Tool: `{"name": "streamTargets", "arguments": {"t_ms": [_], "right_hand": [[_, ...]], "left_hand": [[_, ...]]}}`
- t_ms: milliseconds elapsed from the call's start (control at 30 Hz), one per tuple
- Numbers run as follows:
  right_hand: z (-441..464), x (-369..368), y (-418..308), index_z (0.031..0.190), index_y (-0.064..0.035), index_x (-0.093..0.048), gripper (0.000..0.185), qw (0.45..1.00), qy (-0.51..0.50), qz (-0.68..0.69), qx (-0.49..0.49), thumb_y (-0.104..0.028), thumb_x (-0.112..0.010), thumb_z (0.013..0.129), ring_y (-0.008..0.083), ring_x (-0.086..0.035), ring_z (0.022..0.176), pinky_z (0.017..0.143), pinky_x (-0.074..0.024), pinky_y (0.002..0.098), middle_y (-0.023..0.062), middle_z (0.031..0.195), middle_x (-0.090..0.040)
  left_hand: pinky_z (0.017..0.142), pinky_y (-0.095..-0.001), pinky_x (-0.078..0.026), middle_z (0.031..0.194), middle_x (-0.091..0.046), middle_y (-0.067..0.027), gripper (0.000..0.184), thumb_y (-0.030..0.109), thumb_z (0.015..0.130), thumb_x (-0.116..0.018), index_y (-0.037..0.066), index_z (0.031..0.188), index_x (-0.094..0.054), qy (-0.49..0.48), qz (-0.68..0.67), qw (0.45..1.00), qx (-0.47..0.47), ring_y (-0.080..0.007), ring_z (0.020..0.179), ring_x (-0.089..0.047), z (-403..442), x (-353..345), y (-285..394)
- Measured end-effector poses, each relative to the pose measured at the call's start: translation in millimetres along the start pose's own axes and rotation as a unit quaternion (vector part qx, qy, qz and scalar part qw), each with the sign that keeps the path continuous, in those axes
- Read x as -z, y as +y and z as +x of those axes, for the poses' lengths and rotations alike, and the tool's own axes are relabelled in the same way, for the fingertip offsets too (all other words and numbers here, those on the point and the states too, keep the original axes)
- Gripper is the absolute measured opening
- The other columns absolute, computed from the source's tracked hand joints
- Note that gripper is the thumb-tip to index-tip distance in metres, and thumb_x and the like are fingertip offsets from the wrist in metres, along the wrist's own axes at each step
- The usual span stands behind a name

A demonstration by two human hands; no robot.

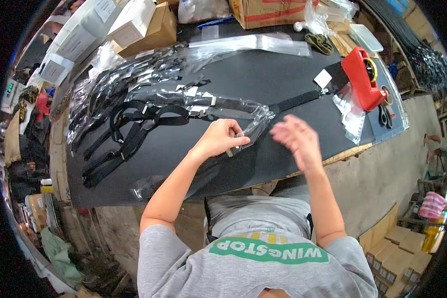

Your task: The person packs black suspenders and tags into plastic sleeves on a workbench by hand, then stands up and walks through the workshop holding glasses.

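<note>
My left hand (218, 139) is closed in a pinch on a clear plastic bag (256, 126), near the front of the dark table. To its right, my right hand (298, 141) hovers over the tabletop with its fingers apart, somewhat blurred, and nothing shows in it. Black elastic straps with clips (171, 116) lie just beyond and left of my left hand. Another black strap (298, 102) runs toward a red tape dispenser (360, 79), with a white tag (323, 79) beside it.
Many bagged black straps (119, 94) are heaped on the table's left. Flat clear bags (251, 45) lie at the back, before a cardboard box (265, 14). Black-handled scissors (384, 116) rest by the dispenser. Stacked cartons (397, 248) stand on the floor at right.
</note>
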State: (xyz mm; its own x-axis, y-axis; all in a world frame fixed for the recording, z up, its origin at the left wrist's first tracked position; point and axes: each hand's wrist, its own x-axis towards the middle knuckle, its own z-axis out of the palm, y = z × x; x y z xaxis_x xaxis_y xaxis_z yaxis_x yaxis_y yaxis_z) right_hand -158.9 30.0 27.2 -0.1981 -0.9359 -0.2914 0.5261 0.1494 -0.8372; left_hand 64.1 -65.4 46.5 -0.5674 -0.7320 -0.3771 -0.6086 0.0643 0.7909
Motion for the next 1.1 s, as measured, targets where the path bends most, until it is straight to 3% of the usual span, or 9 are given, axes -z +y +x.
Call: {"name": "streamTargets", "arguments": {"t_ms": [67, 300, 400, 533, 600, 633, 733, 867, 1100], "right_hand": [[-11.1, -19.5, 13.0, 0.115, 0.0048, -0.048, 0.037, 0.993, -0.038, 0.016, -0.107, -0.019, -0.059, 0.09, 0.0256, -0.063, 0.094, 0.08, -0.0541, 0.0352, 0.0159, 0.101, -0.062], [4.0, -34.1, 30.6, 0.107, 0.0021, -0.052, 0.028, 0.986, -0.08, 0.068, -0.131, -0.021, -0.055, 0.092, 0.0239, -0.063, 0.091, 0.082, -0.0532, 0.0346, 0.014, 0.099, -0.062], [16.9, -36.5, 38.1, 0.103, -0.0014, -0.053, 0.021, 0.983, -0.095, 0.09, -0.133, -0.019, -0.055, 0.092, 0.0206, -0.063, 0.089, 0.082, -0.0516, 0.0332, 0.0114, 0.099, -0.063], [31.4, -38.2, 43.0, 0.105, -0.001, -0.055, 0.017, 0.981, -0.095, 0.155, -0.069, -0.011, -0.054, 0.091, 0.0191, -0.061, 0.096, 0.09, -0.0468, 0.033, 0.0111, 0.105, -0.063], [35.0, -39.8, 40.9, 0.105, -0.0007, -0.055, 0.017, 0.976, -0.082, 0.193, -0.065, -0.01, -0.054, 0.091, 0.02, -0.061, 0.098, 0.091, -0.0462, 0.0347, 0.012, 0.107, -0.063], [37.7, -38.3, 42.6, 0.105, -0.0009, -0.055, 0.017, 0.973, -0.07, 0.202, -0.085, -0.011, -0.054, 0.091, 0.0211, -0.062, 0.096, 0.092, -0.0455, 0.0362, 0.0126, 0.106, -0.063], [38.8, -47.7, 40.5, 0.103, -0.0051, -0.056, 0.015, 0.986, -0.045, 0.136, -0.086, -0.014, -0.058, 0.09, 0.0166, -0.062, 0.088, 0.082, -0.0475, 0.033, 0.007, 0.098, -0.065], [45.2, -50.4, 45.7, 0.103, -0.0053, -0.056, 0.016, 0.988, -0.044, 0.145, -0.031, -0.015, -0.058, 0.09, 0.0176, -0.063, 0.088, 0.081, -0.0481, 0.033, 0.008, 0.098, -0.065], [47.4, -56.2, 44.9, 0.101, -0.0054, -0.054, 0.012, 0.982, 0.005, 0.19, 0.003, -0.013, -0.055, 0.092, 0.0207, -0.063, 0.093, 0.079, -0.0488, 0.0326, 0.0101, 0.099, -0.066]], "left_hand": [[0.056, -0.025, -0.046, 0.069, -0.061, -0.0049, 0.025, 0.02, 0.075, -0.074, -0.001, 0.078, -0.061, -0.001, -0.025, 1.0, -0.016, -0.0089, 0.061, -0.056, 0.6, -3.1, -5.9], [0.067, -0.0263, -0.049, 0.094, -0.059, -0.0109, 0.028, 0.005, 0.07, -0.076, 0.0, 0.087, -0.054, -0.033, -0.249, 0.965, -0.081, -0.0125, 0.08, -0.058, -1.7, -0.5, -9.9], [0.069, -0.0274, -0.049, 0.098, -0.059, -0.011, 0.034, 0.004, 0.068, -0.077, 0.0, 0.092, -0.054, -0.014, -0.251, 0.965, -0.073, -0.0135, 0.084, -0.058, -10.5, -0.3, 2.6], [0.067, -0.0263, -0.049, 0.093, -0.062, -0.0102, 0.029, 0.005, 0.071, -0.075, -0.002, 0.092, -0.056, 0.034, -0.158, 0.986, -0.037, -0.0126, 0.08, -0.061, -9.9, -2.5, -13.0], [0.065, -0.0261, -0.049, 0.083, -0.066, -0.0101, 0.022, 0.005, 0.074, -0.073, -0.003, 0.09, -0.06, -0.06, -0.203, 0.977, -0.01, -0.0123, 0.075, -0.063, -8.9, 1.0, -16.9], [0.063, -0.025, -0.05, 0.076, -0.067, -0.0101, 0.016, 0.006, 0.077, -0.071, -0.003, 0.086, -0.062, -0.05, -0.231, 0.972, 0.003, -0.0127, 0.07, -0.065, -11.0, 1.1, -17.0], [0.061, -0.0243, -0.05, 0.076, -0.067, -0.0096, 0.017, 0.006, 0.076, -0.072, -0.003, 0.087, -0.063, -0.043, -0.189, 0.981, 0.012, -0.0133, 0.068, -0.065, -12.0, 3.0, -17.4], [0.06, -0.0238, -0.051, 0.077, -0.067, -0.0093, 0.017, 0.006, 0.076, -0.072, -0.004, 0.087, -0.064, -0.07, -0.233, 0.97, -0.008, -0.013, 0.065, -0.064, -16.5, 10.8, -27.7], [0.063, -0.0252, -0.053, 0.079, -0.068, -0.0134, 0.02, 0.006, 0.077, -0.071, -0.008, 0.09, -0.063, -0.144, -0.205, 0.963, 0.096, -0.0168, 0.067, -0.067, -58.0, 52.2, -40.0]]}}
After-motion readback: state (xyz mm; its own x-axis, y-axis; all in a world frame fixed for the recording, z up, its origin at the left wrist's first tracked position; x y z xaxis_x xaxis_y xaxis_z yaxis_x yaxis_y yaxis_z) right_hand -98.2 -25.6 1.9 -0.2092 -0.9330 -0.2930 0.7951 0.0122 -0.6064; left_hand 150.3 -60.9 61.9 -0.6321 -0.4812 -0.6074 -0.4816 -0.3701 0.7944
